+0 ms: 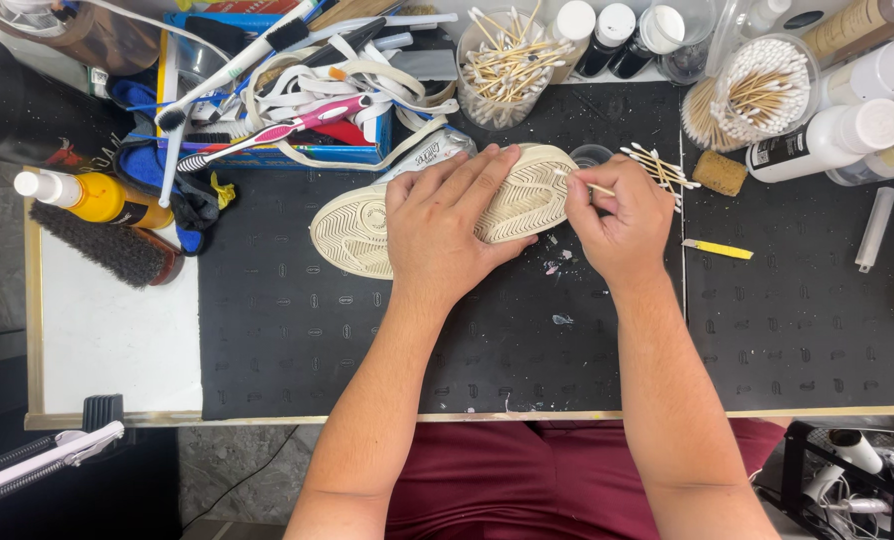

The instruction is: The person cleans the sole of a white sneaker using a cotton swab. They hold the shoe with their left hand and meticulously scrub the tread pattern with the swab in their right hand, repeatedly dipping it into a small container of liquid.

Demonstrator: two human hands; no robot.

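Observation:
A cream shoe lies sole-up on the black mat, toe to the right. My left hand presses flat across the middle of the sole and holds it down. My right hand pinches a thin wooden cotton swab and its tip touches the toe end of the sole. Small bits of dirt lie on the mat just below the toe.
Loose cotton swabs, a cork and a yellow stick lie right of the shoe. Cups of swabs, white bottles, a blue tray of brushes, a yellow bottle and a bristle brush ring the mat.

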